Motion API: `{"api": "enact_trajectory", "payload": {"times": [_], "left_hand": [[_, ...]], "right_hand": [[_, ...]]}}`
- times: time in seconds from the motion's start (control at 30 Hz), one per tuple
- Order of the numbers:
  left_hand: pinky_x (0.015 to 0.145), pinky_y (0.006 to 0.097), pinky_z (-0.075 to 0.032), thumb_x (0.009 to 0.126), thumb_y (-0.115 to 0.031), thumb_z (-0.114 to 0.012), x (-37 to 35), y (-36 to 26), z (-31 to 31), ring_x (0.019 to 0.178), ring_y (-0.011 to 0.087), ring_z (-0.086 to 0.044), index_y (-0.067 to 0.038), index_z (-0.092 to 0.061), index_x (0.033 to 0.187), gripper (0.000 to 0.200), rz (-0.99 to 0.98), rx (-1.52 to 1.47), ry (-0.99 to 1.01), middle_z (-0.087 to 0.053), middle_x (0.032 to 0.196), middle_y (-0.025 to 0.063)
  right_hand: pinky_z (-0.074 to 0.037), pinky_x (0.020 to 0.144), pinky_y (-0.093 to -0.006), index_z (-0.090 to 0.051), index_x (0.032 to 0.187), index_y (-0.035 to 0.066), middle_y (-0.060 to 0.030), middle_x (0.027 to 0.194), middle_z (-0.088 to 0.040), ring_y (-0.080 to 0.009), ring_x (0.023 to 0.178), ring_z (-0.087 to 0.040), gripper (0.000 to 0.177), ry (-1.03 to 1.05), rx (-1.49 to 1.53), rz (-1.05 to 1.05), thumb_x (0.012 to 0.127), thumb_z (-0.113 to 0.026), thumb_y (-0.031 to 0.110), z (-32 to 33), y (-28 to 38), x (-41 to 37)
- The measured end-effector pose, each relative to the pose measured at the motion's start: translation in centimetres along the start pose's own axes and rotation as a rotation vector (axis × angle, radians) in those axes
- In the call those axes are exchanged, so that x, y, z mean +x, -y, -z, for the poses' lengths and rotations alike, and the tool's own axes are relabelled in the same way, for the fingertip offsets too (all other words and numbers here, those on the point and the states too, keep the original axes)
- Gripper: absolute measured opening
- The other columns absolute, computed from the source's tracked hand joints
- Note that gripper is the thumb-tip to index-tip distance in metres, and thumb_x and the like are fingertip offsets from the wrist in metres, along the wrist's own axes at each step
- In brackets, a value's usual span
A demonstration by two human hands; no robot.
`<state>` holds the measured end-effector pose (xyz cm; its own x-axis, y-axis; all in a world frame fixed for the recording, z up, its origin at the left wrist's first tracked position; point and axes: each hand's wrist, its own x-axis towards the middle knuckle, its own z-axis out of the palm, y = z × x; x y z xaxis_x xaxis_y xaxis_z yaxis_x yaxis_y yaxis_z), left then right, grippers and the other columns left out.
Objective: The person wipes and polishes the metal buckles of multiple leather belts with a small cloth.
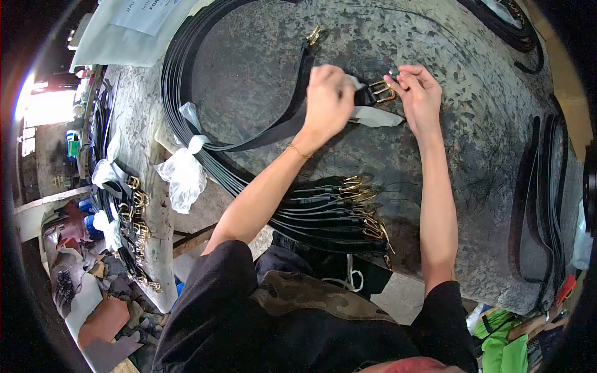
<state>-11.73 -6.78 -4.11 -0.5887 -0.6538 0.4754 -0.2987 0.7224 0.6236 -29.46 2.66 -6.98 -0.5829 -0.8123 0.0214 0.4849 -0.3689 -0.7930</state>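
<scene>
Black belts (177,81) with gold buckles curve over the worn table (429,50). One belt's gold buckle (384,91) lies between my two hands, with a pale strip (376,117) beside it. My left hand (329,102) is over that belt just left of the buckle, blurred, its fingers curled; what they hold, if anything, is hidden. To the right of the buckle, my right hand (418,93) pinches something small at the fingertips. Below my hands, a row of gold buckles (367,211) ends a fanned bundle of belts.
Clear plastic (186,174) is tied round the bundle at left. Another buckled bundle (134,224) hangs on the left ledge. More black straps lie at the right (547,199) and top right (513,31). A plastic bag with a paper label (146,15) is at top left.
</scene>
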Motion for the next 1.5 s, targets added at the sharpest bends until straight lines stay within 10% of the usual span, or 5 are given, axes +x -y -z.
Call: {"api": "enact_trajectory", "payload": {"times": [0.2,0.37,0.87,1.3,1.5], "left_hand": [[0.063,0.0402,-0.047,0.070,-0.004,-0.064,-0.3,0.5,0.6,0.066,0.0337,-0.057,0.003,-0.061,0.074,0.008,-0.016,-0.286,0.158,-0.060,0.075,0.0135],[0.071,0.0358,-0.053,0.070,-0.009,-0.077,-0.1,-1.6,0.6,0.078,0.0296,-0.065,0.000,-0.068,0.098,0.031,-0.114,-0.129,0.190,-0.064,0.091,0.0128],[0.080,0.0350,-0.055,0.065,-0.014,-0.083,0.4,-0.4,0.8,0.088,0.0318,-0.069,0.001,-0.073,0.101,0.041,0.025,-0.117,0.259,-0.069,0.098,0.0163],[0.082,0.0352,-0.054,0.066,-0.015,-0.082,0.6,-0.1,1.1,0.090,0.0318,-0.069,0.001,-0.073,0.104,0.042,0.024,-0.165,0.284,-0.070,0.099,0.0154],[0.082,0.0345,-0.054,0.071,-0.007,-0.077,0.7,-0.3,1.7,0.090,0.0313,-0.069,-0.002,-0.074,0.102,0.032,0.017,-0.212,0.303,-0.070,0.100,0.0137]], "right_hand": [[-0.055,0.095,-0.0409,-0.063,0.096,-0.003,-0.0024,0.082,-0.057,-0.0097,0.078,-0.058,0.006,0.041,-0.269,0.025,0.094,-0.057,-0.004,-0.7,0.4,-0.5],[-0.047,0.069,-0.0225,-0.064,0.091,-0.001,0.0001,0.084,-0.062,-0.0055,0.076,-0.057,0.003,0.073,-0.511,0.049,0.089,-0.063,-0.001,-0.6,0.9,-0.9],[-0.036,0.058,-0.0237,-0.062,0.083,-0.001,-0.0011,0.073,-0.056,-0.0076,0.064,-0.039,0.008,0.233,-0.877,0.187,0.076,-0.065,-0.005,-1.9,0.9,-1.9],[-0.036,0.057,-0.0237,-0.063,0.084,-0.001,0.0012,0.072,-0.053,-0.0063,0.064,-0.041,0.005,0.253,-0.931,0.241,0.080,-0.064,-0.004,-1.4,0.5,-1.7],[-0.043,0.066,-0.0222,-0.065,0.093,0.000,0.0026,0.084,-0.062,-0.0043,0.074,-0.054,0.003,0.098,-0.502,0.080,0.090,-0.063,-0.001,-0.6,0.8,-1.1]]}}
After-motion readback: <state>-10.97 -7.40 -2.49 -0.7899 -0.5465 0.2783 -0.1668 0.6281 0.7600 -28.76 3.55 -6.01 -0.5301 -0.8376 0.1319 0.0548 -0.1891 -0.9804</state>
